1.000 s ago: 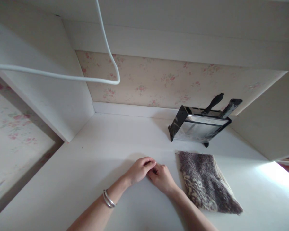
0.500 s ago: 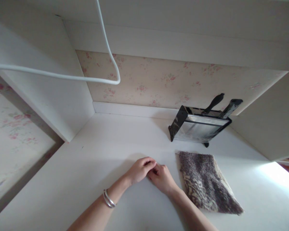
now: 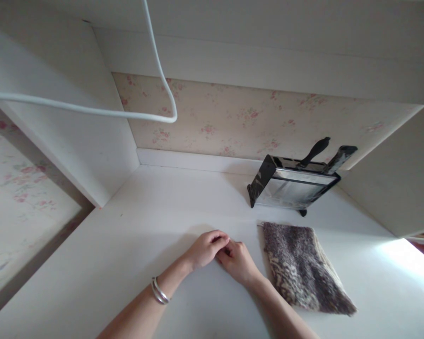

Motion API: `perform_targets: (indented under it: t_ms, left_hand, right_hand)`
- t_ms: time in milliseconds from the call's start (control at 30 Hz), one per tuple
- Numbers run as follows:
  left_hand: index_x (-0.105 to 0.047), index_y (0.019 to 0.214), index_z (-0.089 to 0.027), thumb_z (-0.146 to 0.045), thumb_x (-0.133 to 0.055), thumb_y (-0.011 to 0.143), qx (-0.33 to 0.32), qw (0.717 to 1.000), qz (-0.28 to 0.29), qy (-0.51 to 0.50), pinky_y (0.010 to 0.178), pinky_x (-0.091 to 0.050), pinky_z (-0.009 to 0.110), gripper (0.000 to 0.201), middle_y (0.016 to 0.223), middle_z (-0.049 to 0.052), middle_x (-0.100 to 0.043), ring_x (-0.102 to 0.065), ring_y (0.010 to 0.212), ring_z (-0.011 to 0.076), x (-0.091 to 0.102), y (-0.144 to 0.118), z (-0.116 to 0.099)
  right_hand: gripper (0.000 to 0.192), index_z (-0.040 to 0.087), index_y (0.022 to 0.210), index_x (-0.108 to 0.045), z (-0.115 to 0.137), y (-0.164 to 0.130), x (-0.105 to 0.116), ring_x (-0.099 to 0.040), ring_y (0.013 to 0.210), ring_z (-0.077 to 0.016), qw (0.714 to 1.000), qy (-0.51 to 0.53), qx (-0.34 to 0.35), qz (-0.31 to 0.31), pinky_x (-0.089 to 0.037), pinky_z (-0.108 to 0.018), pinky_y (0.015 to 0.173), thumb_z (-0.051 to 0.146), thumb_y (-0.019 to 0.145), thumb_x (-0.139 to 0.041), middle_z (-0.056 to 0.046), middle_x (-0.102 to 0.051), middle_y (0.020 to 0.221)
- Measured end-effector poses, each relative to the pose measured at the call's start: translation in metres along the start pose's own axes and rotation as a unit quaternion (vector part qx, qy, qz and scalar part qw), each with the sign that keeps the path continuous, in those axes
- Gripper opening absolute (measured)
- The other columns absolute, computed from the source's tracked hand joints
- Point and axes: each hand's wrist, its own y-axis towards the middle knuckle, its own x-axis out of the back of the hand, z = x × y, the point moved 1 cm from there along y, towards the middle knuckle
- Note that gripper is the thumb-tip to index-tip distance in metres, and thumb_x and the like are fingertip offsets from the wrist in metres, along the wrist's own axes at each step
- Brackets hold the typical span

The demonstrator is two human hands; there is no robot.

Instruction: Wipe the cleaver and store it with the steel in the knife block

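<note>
Resting both hands on the white bench (image 3: 134, 263), we see the left hand (image 3: 205, 249) and right hand (image 3: 237, 262) touching at the fingertips, fingers curled loosely, holding nothing we can make out. The folded furry cloth (image 3: 302, 267) lies flat just right of the right hand, untouched; a knife block (image 3: 291, 187) stands behind it. By our reckoning, no handling is under way.
</note>
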Motion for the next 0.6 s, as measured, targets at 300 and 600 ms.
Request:
perform_targets:
  t_ms: [300,600]
  left_hand:
    - [-0.068,0.092,-0.018,-0.043,-0.051,0.089,0.0,1.0,0.001,0.0,0.081,-0.044,0.028,0.03,0.093,0.004,-0.07,-0.061,0.091,0.0197,0.0004,0.0002,0.0016]
    - [-0.068,0.091,-0.018,-0.041,-0.051,0.09,-0.003,1.0,0.004,0.002,0.081,-0.044,0.028,0.029,0.091,0.004,-0.069,-0.061,0.09,0.0189,0.0005,0.0,0.0014]
  right_hand:
    - [0.013,0.018,0.08,-0.06,-0.0008,-0.001,-0.0005,-0.05,0.053,-0.0117,1.0,0.001,-0.002,0.003,-0.032,-0.021,0.052,0.023,0.081,-0.049,0.002,-0.058,0.06]
    - [0.011,0.018,0.076,-0.059,-0.0024,0.001,-0.0019,-0.047,0.051,-0.0103,1.0,-0.008,0.001,-0.001,-0.03,-0.02,0.05,0.022,0.081,-0.049,0.003,-0.055,0.058]
